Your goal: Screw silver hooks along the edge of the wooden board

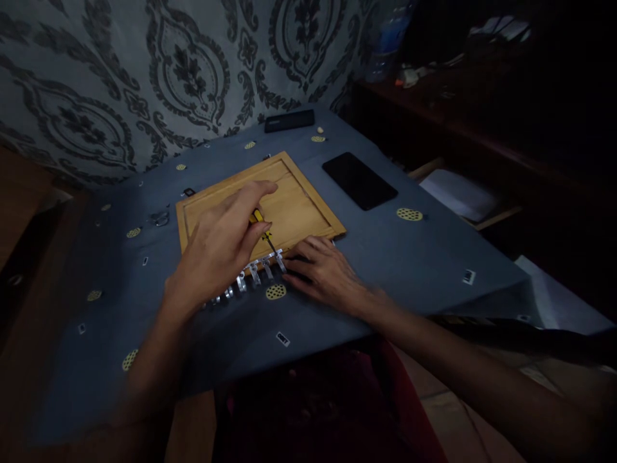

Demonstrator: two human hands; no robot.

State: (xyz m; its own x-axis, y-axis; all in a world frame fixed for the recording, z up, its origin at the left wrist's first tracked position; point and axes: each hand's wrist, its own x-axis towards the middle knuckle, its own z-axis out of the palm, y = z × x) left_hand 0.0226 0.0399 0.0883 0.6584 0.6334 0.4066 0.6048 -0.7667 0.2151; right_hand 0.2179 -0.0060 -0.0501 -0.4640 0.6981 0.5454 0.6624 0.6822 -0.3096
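My left hand (219, 247) hovers over the near edge of a wooden tray (299, 206) and pinches a small screwdriver with a yellow and black handle (261, 220), its thin shaft pointing down and right. The tip sits by a row of several shiny metal pieces (253, 273) lying along the tray's front edge on the blue cloth. My right hand (325, 273) rests flat at the right end of that row, fingers curled onto a dark object that is mostly hidden under them.
A dark phone (359, 180) lies right of the tray, and a black rectangular case (289, 120) sits at the back by the patterned wall. A small metal ring object (160, 218) lies left of the tray. The table's edge drops off at right toward dark furniture.
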